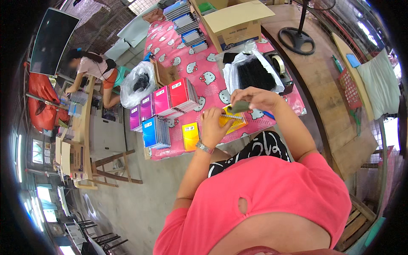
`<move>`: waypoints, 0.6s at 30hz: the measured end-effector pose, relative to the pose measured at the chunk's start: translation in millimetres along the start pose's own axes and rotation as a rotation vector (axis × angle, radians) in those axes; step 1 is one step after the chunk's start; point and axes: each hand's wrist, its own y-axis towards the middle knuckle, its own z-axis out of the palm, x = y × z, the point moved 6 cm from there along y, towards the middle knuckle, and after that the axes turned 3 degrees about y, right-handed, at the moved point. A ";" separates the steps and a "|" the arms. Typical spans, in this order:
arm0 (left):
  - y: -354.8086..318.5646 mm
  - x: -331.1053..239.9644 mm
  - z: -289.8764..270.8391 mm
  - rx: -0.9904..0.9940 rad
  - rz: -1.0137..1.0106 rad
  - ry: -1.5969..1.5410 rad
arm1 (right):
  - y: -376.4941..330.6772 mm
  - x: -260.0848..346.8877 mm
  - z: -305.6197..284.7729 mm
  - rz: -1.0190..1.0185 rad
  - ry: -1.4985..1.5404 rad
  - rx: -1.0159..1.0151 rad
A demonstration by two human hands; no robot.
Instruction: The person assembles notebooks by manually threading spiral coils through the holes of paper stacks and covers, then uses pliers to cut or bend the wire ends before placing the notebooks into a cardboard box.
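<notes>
My left hand (213,128) is closed on the left part of a yellow spiral notebook (239,123) at the table's front edge; a pale wire coil (231,116) shows along its spine. Just above it, my right hand (260,98) pinches a grey-green flat piece (240,106), perhaps a cover; whether it is joined to the notebook I cannot tell. Another yellow notebook (190,136) lies flat left of my left hand. Further left are stacks of blue notebooks (155,133), red notebooks (183,93), pink notebooks (163,102) and purple notebooks (140,111).
Black binding coils (253,73) lie in white wrapping beyond my right hand, beside a tape roll (278,66). A cardboard box (238,32), a plastic bag (138,85) and more notebook stacks (187,25) share the pink patterned table (208,77). Another person (95,63) works at the left bench.
</notes>
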 end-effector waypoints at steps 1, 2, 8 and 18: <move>-1.3 -0.2 0.2 0.006 -0.006 -0.018 | -1.0 9.9 8.0 -0.136 0.216 0.117; -0.8 2.4 1.1 0.006 -0.010 -0.018 | 1.5 3.3 1.0 0.021 -0.130 0.000; 0.5 26.2 -4.9 -0.047 -0.060 -0.079 | 12.4 -6.9 -14.8 0.002 -0.067 -0.065; 0.8 40.8 4.9 0.072 -0.178 -0.319 | 29.0 -17.8 -23.3 0.033 -0.454 -0.122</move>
